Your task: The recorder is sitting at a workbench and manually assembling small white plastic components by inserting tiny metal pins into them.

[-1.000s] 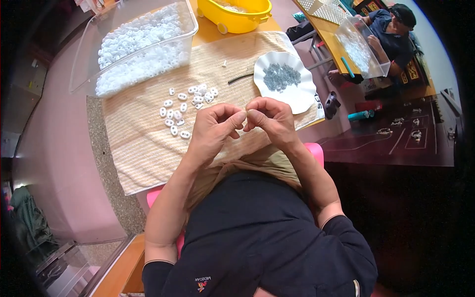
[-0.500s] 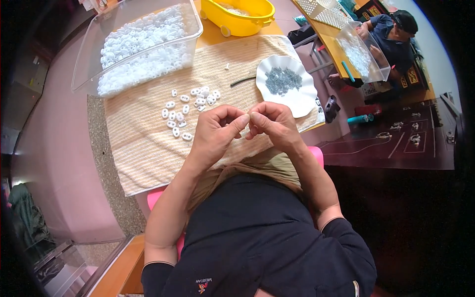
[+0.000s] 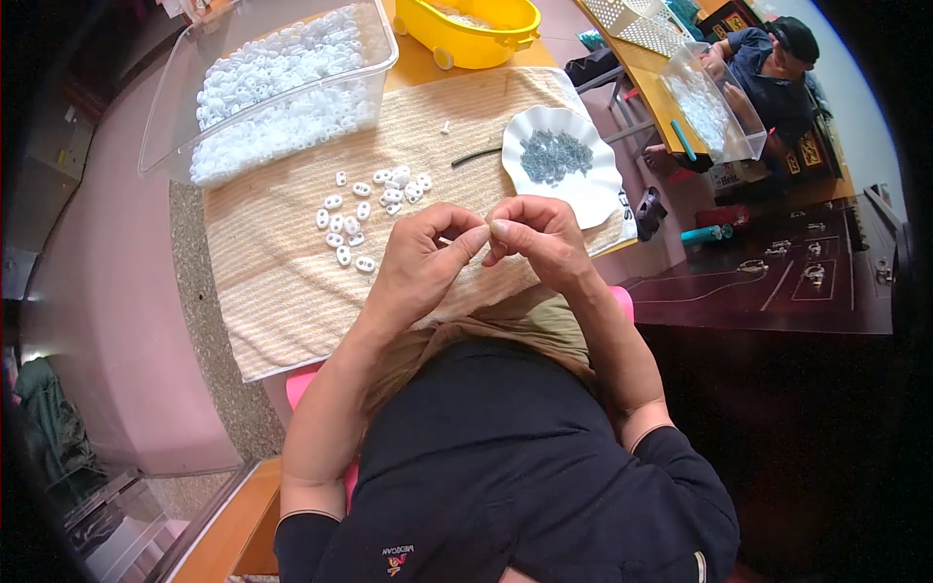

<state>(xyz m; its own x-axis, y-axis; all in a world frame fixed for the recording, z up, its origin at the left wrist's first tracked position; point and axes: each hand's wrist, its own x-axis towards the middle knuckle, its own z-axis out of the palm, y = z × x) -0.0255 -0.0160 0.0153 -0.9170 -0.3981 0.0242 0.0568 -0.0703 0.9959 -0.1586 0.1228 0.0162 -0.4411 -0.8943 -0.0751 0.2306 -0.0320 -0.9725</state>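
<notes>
My left hand and my right hand meet fingertip to fingertip over the near part of the striped cloth. Both are closed in a pinch; whatever sits between the fingertips is too small or hidden to name. Left of my hands lie several small white oval plastic pieces with two dark holes each. Beyond my right hand is a white scalloped plate holding a heap of small grey translucent pieces. A thin black rod rests against the plate's left side.
A clear plastic bin full of white pieces stands at the far left. Behind the cloth is a yellow wheeled tub. At the upper right, a person sits at another table with a clear bin. A dark panel lies to the right.
Both hands stay pinched together at nearly the same spot. My right fingers have shifted slightly; the pieces on the cloth lie as before.
</notes>
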